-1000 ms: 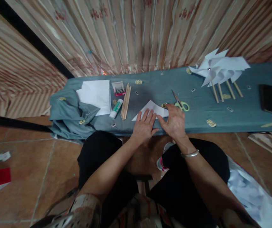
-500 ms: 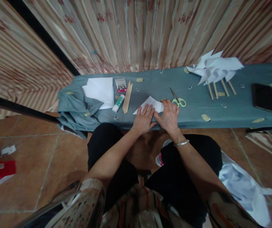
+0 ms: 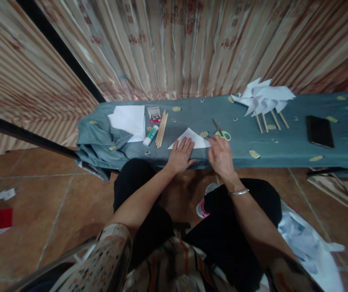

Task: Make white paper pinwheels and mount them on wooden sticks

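Note:
A white sheet of paper folded into a triangle (image 3: 196, 139) lies on the cloth-covered bench. My left hand (image 3: 181, 155) rests flat on its left part, fingers spread. By the triangle's right corner is my right hand (image 3: 221, 156), slightly blurred, its fingers loosely stretched out. Whether those fingertips touch the paper I cannot tell. Just beyond them lie scissors with pale green handles (image 3: 223, 134), partly behind my right hand. Left of the paper are a bundle of wooden sticks (image 3: 161, 129) and a green-and-white glue stick (image 3: 151, 136).
A small open box of metal pins (image 3: 154, 115) and a stack of white paper (image 3: 129, 119) are at the left. Several paper pinwheels on sticks (image 3: 265, 97) lie at the back right, with a black phone (image 3: 320, 132) beyond. A curtain (image 3: 174, 48) hangs behind the bench.
My right hand has moved away from the left hand to the triangle's right corner, uncovering more paper. The left hand stays on the sheet. The view has shifted slightly.

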`<action>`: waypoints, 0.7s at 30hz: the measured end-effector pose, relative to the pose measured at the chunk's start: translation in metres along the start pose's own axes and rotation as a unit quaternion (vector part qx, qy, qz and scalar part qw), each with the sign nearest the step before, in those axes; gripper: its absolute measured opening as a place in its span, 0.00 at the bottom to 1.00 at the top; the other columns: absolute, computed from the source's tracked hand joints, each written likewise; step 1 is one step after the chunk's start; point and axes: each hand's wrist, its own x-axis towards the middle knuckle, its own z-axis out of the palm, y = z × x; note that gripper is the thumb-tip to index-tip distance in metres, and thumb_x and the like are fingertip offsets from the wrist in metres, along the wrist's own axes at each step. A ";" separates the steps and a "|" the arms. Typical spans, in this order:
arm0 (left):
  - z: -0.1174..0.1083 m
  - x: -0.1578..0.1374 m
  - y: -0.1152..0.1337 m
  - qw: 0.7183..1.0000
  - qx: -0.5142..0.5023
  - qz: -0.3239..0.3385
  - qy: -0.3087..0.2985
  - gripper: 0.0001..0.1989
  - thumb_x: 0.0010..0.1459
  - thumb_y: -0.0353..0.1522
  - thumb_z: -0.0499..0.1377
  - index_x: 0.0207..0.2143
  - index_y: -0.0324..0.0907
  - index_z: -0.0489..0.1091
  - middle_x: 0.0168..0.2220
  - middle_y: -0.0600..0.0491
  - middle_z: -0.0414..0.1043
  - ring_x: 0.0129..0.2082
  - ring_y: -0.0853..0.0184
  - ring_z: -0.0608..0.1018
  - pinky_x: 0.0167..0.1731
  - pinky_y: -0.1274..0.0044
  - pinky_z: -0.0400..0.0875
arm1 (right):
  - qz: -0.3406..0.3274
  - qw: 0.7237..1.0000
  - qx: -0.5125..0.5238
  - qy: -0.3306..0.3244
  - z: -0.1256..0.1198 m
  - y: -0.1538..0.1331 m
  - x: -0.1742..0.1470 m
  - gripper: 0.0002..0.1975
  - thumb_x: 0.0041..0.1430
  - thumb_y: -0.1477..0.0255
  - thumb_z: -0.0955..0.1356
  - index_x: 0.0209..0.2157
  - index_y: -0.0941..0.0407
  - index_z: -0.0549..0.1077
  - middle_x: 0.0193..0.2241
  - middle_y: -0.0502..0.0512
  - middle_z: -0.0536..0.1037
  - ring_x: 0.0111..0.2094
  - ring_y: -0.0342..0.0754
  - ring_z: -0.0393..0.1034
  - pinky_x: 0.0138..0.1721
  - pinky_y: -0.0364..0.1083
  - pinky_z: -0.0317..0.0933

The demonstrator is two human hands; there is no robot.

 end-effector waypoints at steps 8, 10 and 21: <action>-0.001 -0.001 -0.005 1.000 0.003 0.007 0.001 0.34 0.62 0.42 0.55 0.65 0.33 0.53 0.68 0.38 0.50 0.69 0.52 0.52 0.65 0.57 0.47 | -0.039 0.996 0.037 -0.074 0.019 -0.020 -0.007 0.21 0.62 0.80 0.57 0.51 0.60 0.74 0.51 0.66 0.75 0.52 0.57 0.67 0.55 0.58 0.62; -0.004 -0.004 -0.008 1.000 0.005 0.015 -0.006 0.35 0.61 0.41 0.56 0.65 0.33 0.53 0.68 0.38 0.49 0.69 0.52 0.52 0.66 0.59 0.46 | -0.041 0.995 0.037 -0.085 0.018 -0.019 -0.007 0.22 0.62 0.80 0.57 0.53 0.60 0.73 0.53 0.66 0.75 0.53 0.57 0.66 0.56 0.58 0.61; -0.009 -0.048 -0.038 1.000 0.013 0.013 0.008 0.35 0.60 0.37 0.56 0.65 0.30 0.52 0.68 0.35 0.50 0.68 0.54 0.54 0.65 0.62 0.51 | -0.035 0.993 0.011 -0.115 0.012 -0.024 -0.001 0.21 0.61 0.82 0.58 0.52 0.63 0.73 0.54 0.67 0.74 0.53 0.55 0.67 0.57 0.55 0.62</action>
